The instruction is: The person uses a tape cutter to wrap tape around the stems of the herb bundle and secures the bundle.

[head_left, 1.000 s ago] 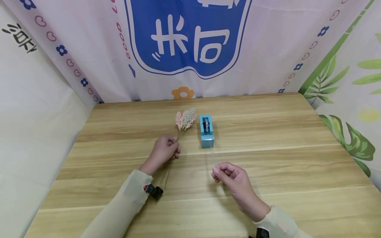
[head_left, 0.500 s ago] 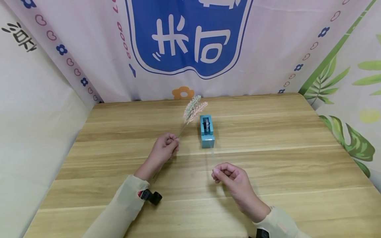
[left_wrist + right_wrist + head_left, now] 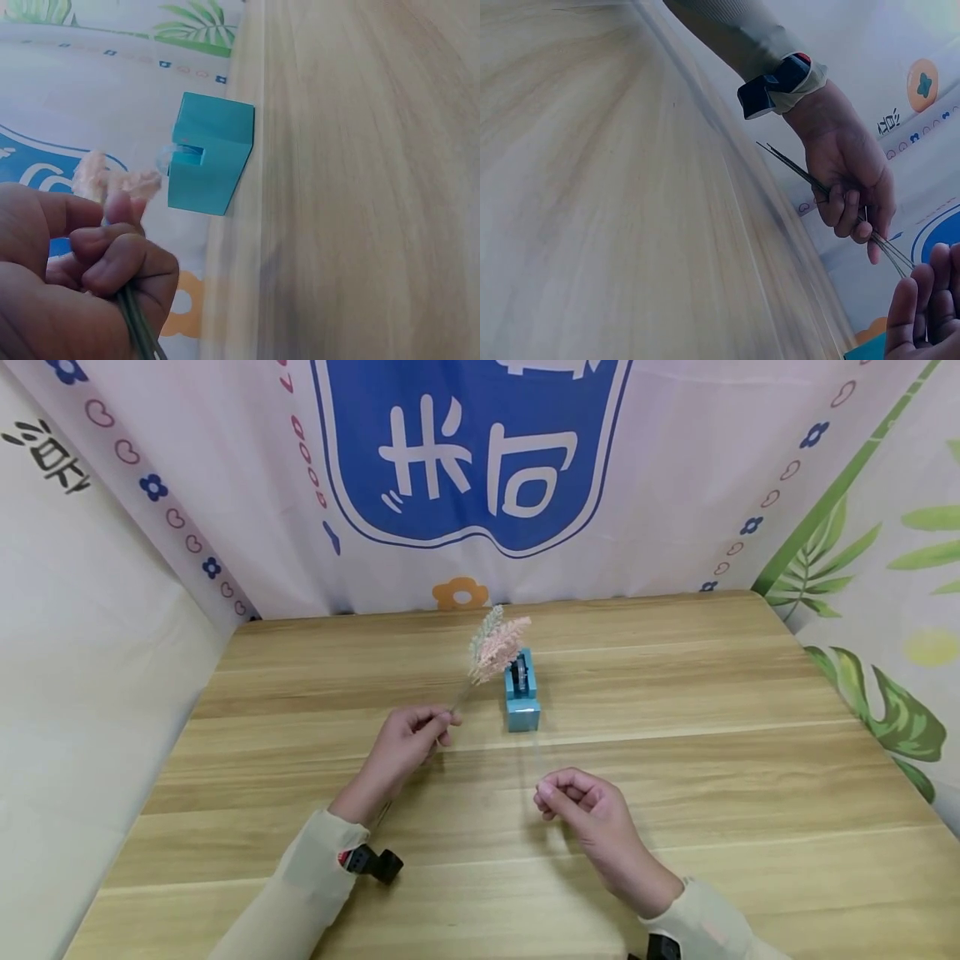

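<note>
Flowers farther right now, axis diagonal, blossoms away and right.

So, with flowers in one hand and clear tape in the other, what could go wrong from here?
The clear tape strip, running from the blue tape dispenser to the right hand, might twist or stick to itself.
In the head view the flower heads overlap the dispenser, so they may brush against it.
The thin stems held by the left hand could slip out of line.

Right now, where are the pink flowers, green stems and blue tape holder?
Pink flowers (image 3: 499,652): head view, fluffy tops.
Green stems (image 3: 136,322): left wrist view, lower part.
Blue tape holder (image 3: 522,720): head view, front block.
</note>
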Demonstrator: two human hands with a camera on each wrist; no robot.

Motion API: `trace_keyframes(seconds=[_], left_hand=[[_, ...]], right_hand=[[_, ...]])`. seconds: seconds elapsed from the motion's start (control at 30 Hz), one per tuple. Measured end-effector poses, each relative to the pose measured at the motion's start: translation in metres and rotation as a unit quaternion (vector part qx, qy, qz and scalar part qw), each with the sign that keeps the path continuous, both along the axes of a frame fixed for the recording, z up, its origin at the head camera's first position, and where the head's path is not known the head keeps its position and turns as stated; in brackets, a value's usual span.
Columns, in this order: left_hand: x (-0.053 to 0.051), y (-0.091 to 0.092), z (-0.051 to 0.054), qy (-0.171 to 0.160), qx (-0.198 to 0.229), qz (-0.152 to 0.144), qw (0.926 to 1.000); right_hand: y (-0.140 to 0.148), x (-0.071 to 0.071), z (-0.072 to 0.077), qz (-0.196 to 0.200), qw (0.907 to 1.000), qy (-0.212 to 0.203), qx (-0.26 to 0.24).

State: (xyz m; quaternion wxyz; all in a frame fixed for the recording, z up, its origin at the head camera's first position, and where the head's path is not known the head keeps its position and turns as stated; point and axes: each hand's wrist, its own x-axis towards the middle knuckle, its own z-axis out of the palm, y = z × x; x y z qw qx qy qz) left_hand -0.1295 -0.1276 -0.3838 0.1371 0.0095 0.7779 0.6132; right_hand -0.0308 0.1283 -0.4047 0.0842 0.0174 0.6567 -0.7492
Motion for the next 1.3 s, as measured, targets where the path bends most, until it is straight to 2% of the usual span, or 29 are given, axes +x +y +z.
trace_keyframes(seconds=[0.2,0.4,0.5,0.7,0.87,1.13,1.23,1.3], left_hand=[[0.004,-0.003,0.001,0.016,-0.011,-0.032,0.9993],[0.008,-0.005,0.002,0.059,-0.036,-0.038,0.9969],[0.011,-0.007,0.003,0.069,-0.044,-0.038,0.9959],[0.022,-0.02,0.008,0.068,-0.064,-0.046,0.9946],[0.03,-0.034,0.01,0.066,-0.076,-0.068,0.9926],[0.039,-0.06,0.009,0.074,-0.066,-0.099,0.9902],[0.042,-0.068,0.009,0.064,-0.058,-0.107,0.9906],[0.043,-0.073,0.009,0.045,-0.053,-0.11,0.9915]], right_hand=[[-0.001,0.0,0.002,-0.006,1.0,-0.008,0.001],[-0.001,0.0,0.003,-0.007,0.9999,-0.015,0.005],[0.0,0.0,0.003,-0.007,0.9999,-0.013,0.005],[0.0,0.0,0.003,-0.003,1.0,0.0,-0.001],[0.001,0.0,0.004,-0.002,1.0,0.01,-0.002],[0.003,0.0,0.007,-0.01,0.9998,0.014,0.003],[0.004,0.0,0.009,-0.016,0.9996,0.022,0.006],[0.006,0.0,0.01,-0.019,0.9993,0.03,0.007]])
